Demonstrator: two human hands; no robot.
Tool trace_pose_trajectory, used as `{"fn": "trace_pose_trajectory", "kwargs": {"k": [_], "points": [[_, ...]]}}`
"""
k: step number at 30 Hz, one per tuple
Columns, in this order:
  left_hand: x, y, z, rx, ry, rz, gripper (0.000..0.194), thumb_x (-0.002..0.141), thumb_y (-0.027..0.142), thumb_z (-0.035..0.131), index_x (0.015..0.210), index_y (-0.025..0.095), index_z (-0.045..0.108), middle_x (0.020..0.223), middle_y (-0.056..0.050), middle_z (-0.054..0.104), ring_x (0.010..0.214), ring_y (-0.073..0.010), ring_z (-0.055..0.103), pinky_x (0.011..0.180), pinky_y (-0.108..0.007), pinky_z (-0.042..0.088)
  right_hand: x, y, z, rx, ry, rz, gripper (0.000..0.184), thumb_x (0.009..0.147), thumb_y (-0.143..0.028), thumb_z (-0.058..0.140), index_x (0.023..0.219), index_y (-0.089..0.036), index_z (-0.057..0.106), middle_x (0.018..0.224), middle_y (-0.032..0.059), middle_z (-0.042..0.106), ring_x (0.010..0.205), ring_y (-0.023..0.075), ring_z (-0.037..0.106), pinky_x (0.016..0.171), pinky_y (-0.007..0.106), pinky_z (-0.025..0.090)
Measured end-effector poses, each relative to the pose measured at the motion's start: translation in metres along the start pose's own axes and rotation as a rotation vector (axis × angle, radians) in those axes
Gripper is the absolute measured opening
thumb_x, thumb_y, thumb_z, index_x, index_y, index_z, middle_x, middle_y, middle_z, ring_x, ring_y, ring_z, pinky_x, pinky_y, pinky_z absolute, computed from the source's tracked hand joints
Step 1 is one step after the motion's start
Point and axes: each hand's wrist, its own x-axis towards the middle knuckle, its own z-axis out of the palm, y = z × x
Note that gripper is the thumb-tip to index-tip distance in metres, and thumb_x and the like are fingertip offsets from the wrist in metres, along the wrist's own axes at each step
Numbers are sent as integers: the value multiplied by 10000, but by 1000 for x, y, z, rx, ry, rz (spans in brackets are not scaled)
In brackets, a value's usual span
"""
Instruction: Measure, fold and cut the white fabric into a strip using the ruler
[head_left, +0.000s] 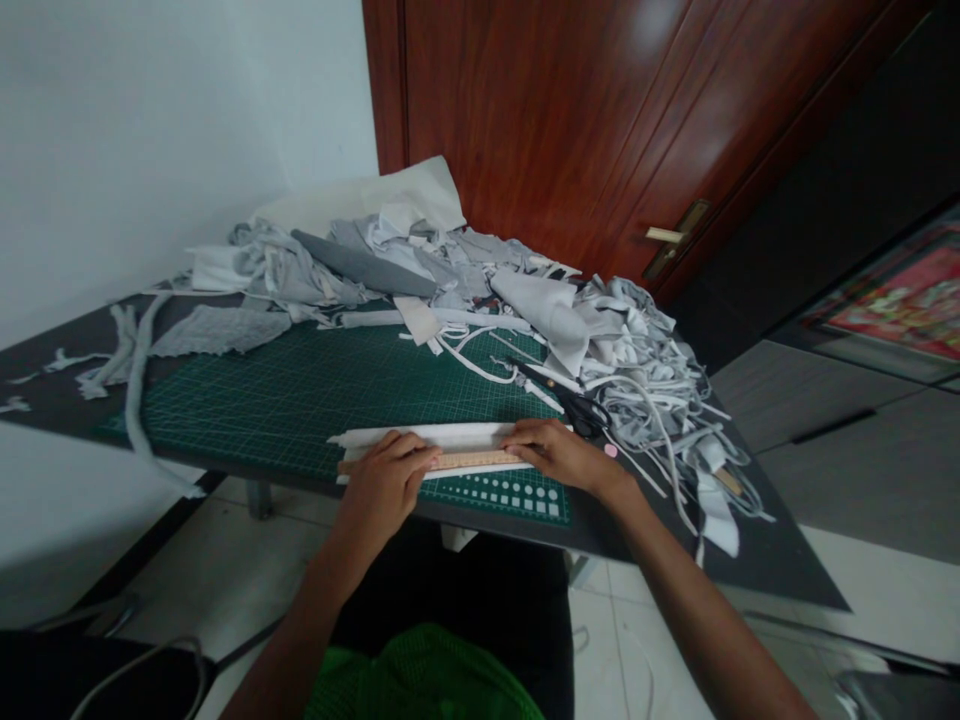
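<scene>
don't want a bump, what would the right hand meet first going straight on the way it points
Probably the left hand, facing the right hand along the wooden ruler on the white fabric strip; depth is hard to judge.

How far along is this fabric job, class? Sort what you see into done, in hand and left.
Done, it seems: narrow grey strips heap right of the green cutting mat. In hand: the left hand and right hand press a wooden ruler onto a white fabric band. Left, probably: wider grey fabric pieces lie beyond the mat.
</scene>
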Motion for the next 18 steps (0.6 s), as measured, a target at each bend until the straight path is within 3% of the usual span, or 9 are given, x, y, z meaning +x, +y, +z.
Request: {"fn": "trace_pose_trajectory", "kwargs": {"k": [8, 12, 18], "points": [[-6, 9, -4, 35, 38, 37, 291, 968, 81, 512, 1045, 210, 762, 962, -34, 714, 952, -217, 600, 853, -360, 505, 48, 7, 14, 29, -28, 25, 125, 926, -106, 708, 899, -180, 805, 866, 37, 774, 778, 156, 702, 734, 224, 487], [-12, 15, -6, 54, 43, 38, 294, 978, 81, 505, 1056, 213, 755, 950, -27, 710, 929, -212, 595, 832, -354, 496, 52, 8, 19, 15, 23, 99, 83, 854, -88, 786, 851, -170, 797, 783, 24, 744, 672, 133, 653, 666, 215, 460], [-14, 14, -6, 57, 34, 52, 294, 988, 96, 496, 1072, 216, 751, 975, -28, 714, 949, -212, 596, 849, -359, 502, 50, 4, 25, -58, 134, 166, 91, 872, -77, 769, 854, -164, 790, 830, 52, 756, 726, 150, 669, 723, 242, 477]]}}
